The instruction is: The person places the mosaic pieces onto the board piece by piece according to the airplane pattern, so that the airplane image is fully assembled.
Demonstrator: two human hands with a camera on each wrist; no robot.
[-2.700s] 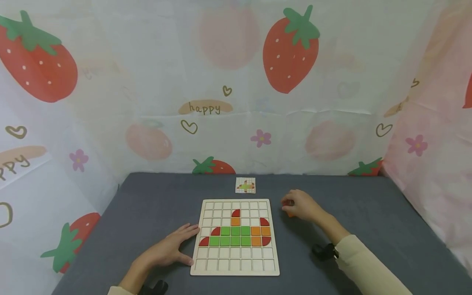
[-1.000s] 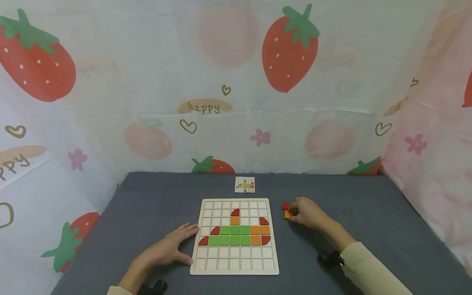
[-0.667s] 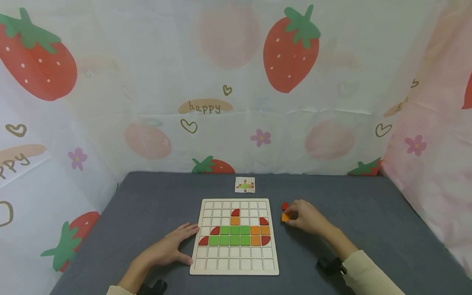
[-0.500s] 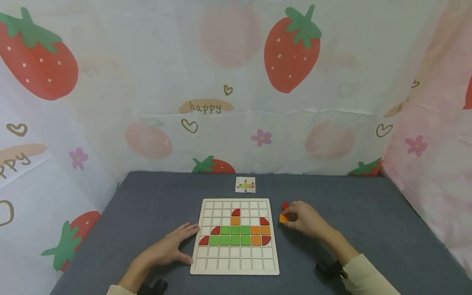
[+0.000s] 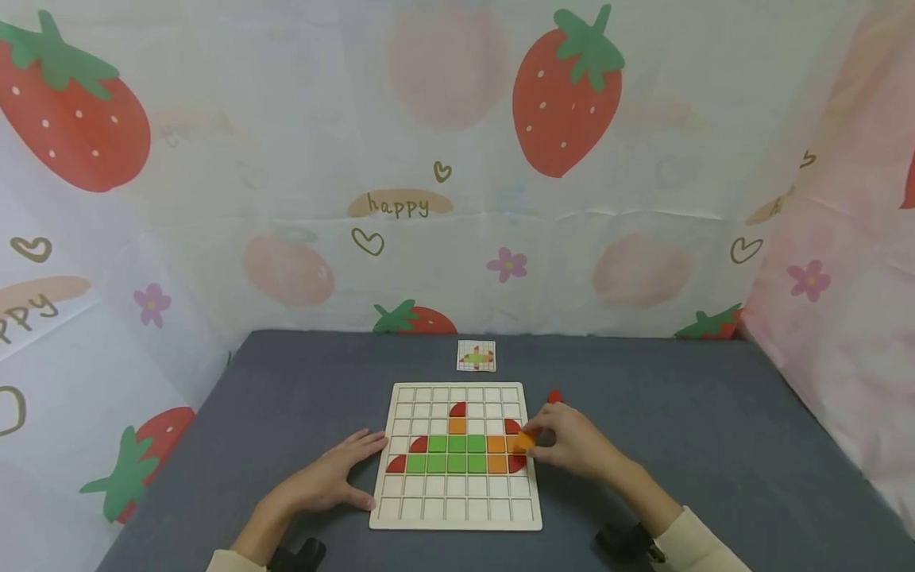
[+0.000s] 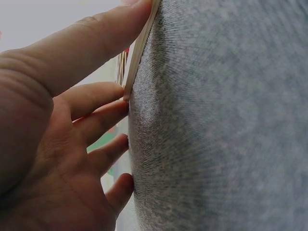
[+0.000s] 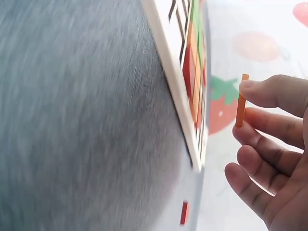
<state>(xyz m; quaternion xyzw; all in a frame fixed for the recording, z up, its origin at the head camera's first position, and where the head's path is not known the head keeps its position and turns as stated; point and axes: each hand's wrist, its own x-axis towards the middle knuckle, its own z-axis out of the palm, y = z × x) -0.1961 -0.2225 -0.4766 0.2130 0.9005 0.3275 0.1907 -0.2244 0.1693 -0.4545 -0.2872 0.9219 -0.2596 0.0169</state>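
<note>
My right hand [image 5: 572, 438] pinches an orange square tile [image 7: 241, 102] between thumb and fingertips, raised above the right edge of a wooden grid board [image 5: 457, 512]. In the head view the tile overlaps the orange and red tiles set at that edge. Green tiles [image 5: 456, 463] fill the middle of two rows, with orange squares and red quarter-round pieces around them. At the board's left side lies my left hand [image 5: 322, 481], fingers spread; its thumb and fingertips touch the board's edge [image 6: 139, 50].
A red piece [image 5: 554, 396] lies on the dark grey tabletop [image 5: 679, 413] beyond my right hand. Behind the board is a small card [image 5: 476, 356] printed with a coloured grid pattern. A strawberry-print cloth [image 5: 457, 262] hangs around the back and sides.
The right hand has picked up the orange tile from beside the red piece and carried it left, over the board's right edge. My left hand has stayed in place.
</note>
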